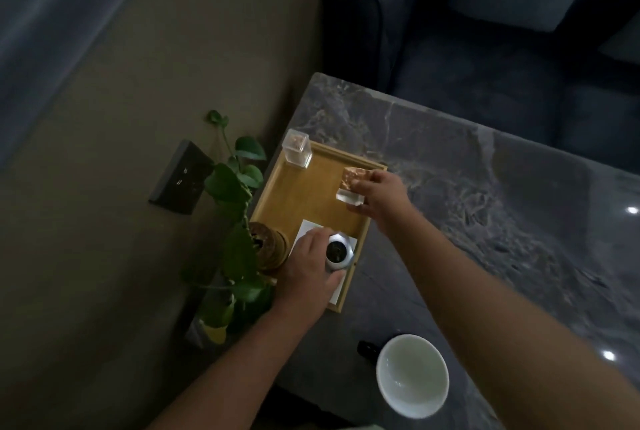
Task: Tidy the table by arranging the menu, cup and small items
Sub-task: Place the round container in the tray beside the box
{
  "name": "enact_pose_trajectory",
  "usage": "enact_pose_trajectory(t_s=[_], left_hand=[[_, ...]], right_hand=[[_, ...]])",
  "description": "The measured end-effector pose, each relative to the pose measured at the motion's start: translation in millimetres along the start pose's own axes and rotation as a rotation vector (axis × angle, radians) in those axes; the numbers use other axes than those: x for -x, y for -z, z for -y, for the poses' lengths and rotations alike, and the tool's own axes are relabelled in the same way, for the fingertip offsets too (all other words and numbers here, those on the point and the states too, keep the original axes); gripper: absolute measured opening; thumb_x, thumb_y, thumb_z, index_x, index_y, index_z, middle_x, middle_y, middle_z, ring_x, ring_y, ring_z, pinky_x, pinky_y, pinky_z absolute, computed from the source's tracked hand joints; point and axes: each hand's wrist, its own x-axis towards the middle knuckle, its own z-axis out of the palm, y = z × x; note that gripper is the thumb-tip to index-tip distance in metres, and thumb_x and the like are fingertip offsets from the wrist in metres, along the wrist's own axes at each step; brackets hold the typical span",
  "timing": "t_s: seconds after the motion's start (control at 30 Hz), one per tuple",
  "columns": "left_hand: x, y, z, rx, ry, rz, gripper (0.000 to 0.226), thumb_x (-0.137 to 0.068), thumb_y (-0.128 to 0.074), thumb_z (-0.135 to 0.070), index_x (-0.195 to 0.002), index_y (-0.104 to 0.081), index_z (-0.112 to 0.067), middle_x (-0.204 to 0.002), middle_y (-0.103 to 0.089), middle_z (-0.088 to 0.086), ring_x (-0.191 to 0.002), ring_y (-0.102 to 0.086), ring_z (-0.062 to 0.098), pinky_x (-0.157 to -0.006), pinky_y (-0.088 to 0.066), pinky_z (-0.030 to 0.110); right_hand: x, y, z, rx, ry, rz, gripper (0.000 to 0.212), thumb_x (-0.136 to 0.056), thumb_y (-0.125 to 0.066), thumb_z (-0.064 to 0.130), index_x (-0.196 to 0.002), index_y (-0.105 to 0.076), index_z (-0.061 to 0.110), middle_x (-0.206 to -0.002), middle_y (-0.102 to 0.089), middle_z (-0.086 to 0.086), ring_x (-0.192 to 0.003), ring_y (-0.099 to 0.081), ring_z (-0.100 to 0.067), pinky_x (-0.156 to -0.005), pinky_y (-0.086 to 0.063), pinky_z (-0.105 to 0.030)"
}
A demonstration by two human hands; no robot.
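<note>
A wooden tray (304,194) lies at the left edge of the dark marble table (485,194). My left hand (308,273) grips a small silver canister (337,253) that stands over a white card (308,228) at the tray's near end. At the tray's right rim, my right hand (381,194) holds a clear box with a copper-coloured top (351,185). A second clear box (297,151) stands upright at the tray's far left corner. The white cup (412,376) with a dark handle sits on the table near me, apart from both hands.
A potted green plant (239,221) in a woven basket (270,249) stands just left of the tray. A dark wall socket (180,176) is on the wall to the left. A dark sofa (485,31) runs behind the table.
</note>
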Motion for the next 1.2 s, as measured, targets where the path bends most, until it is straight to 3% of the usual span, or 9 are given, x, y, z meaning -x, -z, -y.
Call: enact_pose_trajectory(t_s=[0.13,0.3,0.5,0.7,0.87,1.03,1.13,1.2], left_hand=[[1,-3,2,-0.012,-0.008,-0.01,0.064,-0.073,-0.084,-0.024,-0.127,-0.05,-0.024,-0.127,-0.057,-0.004,-0.117,-0.053,0.014,-0.098,-0.041,0.022],[-2,0,6,0.058,0.014,-0.018,0.063,-0.072,-0.084,-0.024,-0.126,-0.051,-0.022,-0.123,-0.058,-0.003,-0.112,-0.054,0.014,-0.096,-0.046,0.025],[-2,6,8,0.053,-0.018,0.017,0.061,-0.075,-0.082,-0.027,-0.128,-0.05,-0.022,-0.124,-0.057,-0.004,-0.113,-0.053,0.011,-0.096,-0.046,0.024],[-2,9,10,0.083,0.011,0.049,0.062,-0.075,-0.08,-0.03,-0.128,-0.049,-0.028,-0.124,-0.056,-0.01,-0.112,-0.051,0.006,-0.094,-0.041,0.017],[-1,9,13,0.073,0.004,0.066,0.064,-0.075,-0.08,-0.03,-0.13,-0.047,-0.03,-0.125,-0.054,-0.012,-0.114,-0.05,0.003,-0.094,-0.04,0.015],[-1,8,12,0.067,0.002,0.056,0.066,-0.075,-0.082,-0.027,-0.132,-0.047,-0.03,-0.128,-0.055,-0.011,-0.118,-0.049,0.003,-0.099,-0.043,0.018],[-1,8,12,0.05,-0.004,0.058,0.067,-0.074,-0.082,-0.027,-0.131,-0.048,-0.028,-0.128,-0.055,-0.01,-0.118,-0.05,0.005,-0.099,-0.044,0.019],[-1,7,12,0.042,0.0,0.058,0.067,-0.074,-0.083,-0.027,-0.131,-0.048,-0.028,-0.127,-0.056,-0.01,-0.117,-0.05,0.005,-0.097,-0.041,0.017]], right_hand=[[-22,-19,-4,0.101,0.026,-0.029,0.008,-0.093,-0.061,-0.003,-0.092,-0.062,0.005,-0.113,-0.066,-0.021,-0.104,-0.068,-0.035,-0.059,-0.062,-0.032],[-46,-33,-9,0.324,0.117,-0.086,0.02,-0.089,-0.071,0.008,-0.075,-0.061,0.017,-0.085,-0.066,-0.005,-0.095,-0.071,-0.031,-0.083,-0.061,-0.053],[-58,-43,-12,0.592,0.268,-0.16,0.014,-0.088,-0.072,0.029,-0.083,-0.061,0.022,-0.083,-0.067,0.0,-0.081,-0.067,-0.018,-0.077,-0.06,-0.045],[-61,-56,-3,0.805,0.373,-0.099,0.019,-0.09,-0.068,0.03,-0.102,-0.064,0.015,-0.097,-0.068,-0.004,-0.088,-0.066,-0.021,-0.081,-0.059,-0.046],[-58,-55,-5,0.957,0.497,-0.153,0.027,-0.09,-0.068,0.034,-0.106,-0.052,0.019,-0.093,-0.063,0.0,-0.081,-0.061,-0.017,-0.064,-0.051,-0.033],[-53,-51,-10,0.804,0.528,-0.183,0.034,-0.09,-0.07,0.028,-0.109,-0.043,0.018,-0.094,-0.063,-0.001,-0.082,-0.064,-0.019,-0.068,-0.057,-0.036],[-48,-40,-18,0.915,0.697,-0.159,0.02,-0.093,-0.062,0.023,-0.108,-0.051,0.015,-0.101,-0.061,-0.005,-0.085,-0.06,-0.022,-0.067,-0.049,-0.035],[-45,-32,-26,1.1,0.889,-0.109,0.022,-0.093,-0.06,0.018,-0.114,-0.06,0.01,-0.115,-0.061,-0.011,-0.101,-0.059,-0.028,-0.08,-0.052,-0.039]])
